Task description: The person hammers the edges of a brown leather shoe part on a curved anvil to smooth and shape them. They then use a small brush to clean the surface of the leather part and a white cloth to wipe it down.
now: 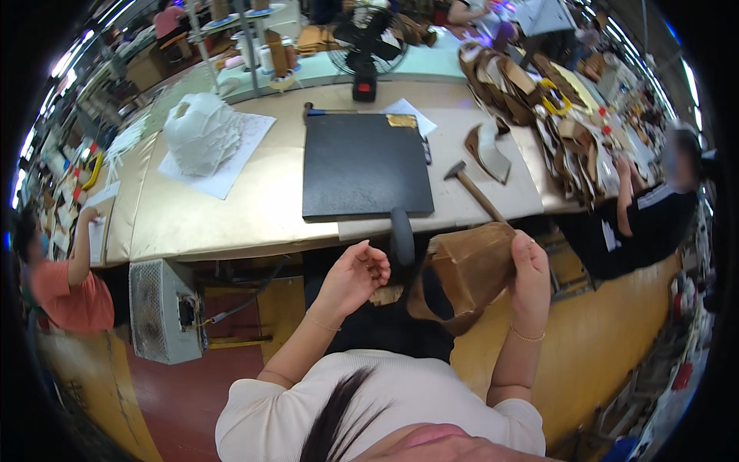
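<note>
A brown leather piece, sewn into an open tube like a boot upper, hangs over my lap. My right hand grips it at its right edge, thumb up. My left hand is raised with its fingers loosely curled and apart, and nothing shows in it. Between the hands a rounded dark grey horn sticks out from the table's front edge. A black slab lies on the table behind it. Right of the slab rests a wooden-handled hammer, its handle reaching toward the leather piece.
A white stack of shaped pieces sits on paper at the left. A second hammer lies behind the slab, near a black fan. Brown leather parts are heaped at the right. People sit at both sides; a grey metal box stands below.
</note>
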The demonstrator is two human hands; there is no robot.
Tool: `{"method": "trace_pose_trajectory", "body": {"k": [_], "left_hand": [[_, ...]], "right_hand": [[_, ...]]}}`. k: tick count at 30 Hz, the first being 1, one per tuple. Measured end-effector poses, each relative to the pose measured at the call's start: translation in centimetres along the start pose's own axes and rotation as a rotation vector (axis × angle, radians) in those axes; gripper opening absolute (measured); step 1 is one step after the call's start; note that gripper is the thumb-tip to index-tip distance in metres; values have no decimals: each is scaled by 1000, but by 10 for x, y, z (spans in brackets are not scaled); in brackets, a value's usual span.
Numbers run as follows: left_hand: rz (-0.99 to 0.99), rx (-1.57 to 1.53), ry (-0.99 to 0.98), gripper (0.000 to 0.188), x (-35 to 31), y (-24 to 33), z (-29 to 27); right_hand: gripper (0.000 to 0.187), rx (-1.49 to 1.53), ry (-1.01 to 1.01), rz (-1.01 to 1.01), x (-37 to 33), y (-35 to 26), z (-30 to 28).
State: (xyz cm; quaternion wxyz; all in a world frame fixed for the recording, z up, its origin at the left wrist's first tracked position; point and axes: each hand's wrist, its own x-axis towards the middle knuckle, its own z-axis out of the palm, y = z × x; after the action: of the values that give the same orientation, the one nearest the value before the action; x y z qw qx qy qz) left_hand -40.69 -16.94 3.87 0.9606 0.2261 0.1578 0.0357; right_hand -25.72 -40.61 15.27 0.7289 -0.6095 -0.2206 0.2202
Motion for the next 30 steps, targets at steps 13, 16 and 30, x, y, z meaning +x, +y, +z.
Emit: {"method": "trace_pose_trajectory", "body": {"k": [13, 16, 30], "left_hand": [[887, 1947, 1195, 45, 87, 95, -148], [697, 2184, 1361, 43, 96, 102, -178], [648, 2107, 1312, 35, 94, 114, -158]], "right_hand": [[50, -375, -176, -257, 57, -20, -34], [62, -252, -215, -283, 52, -14, -61], [42, -107, -619, -114, 71, -14, -158]]}}
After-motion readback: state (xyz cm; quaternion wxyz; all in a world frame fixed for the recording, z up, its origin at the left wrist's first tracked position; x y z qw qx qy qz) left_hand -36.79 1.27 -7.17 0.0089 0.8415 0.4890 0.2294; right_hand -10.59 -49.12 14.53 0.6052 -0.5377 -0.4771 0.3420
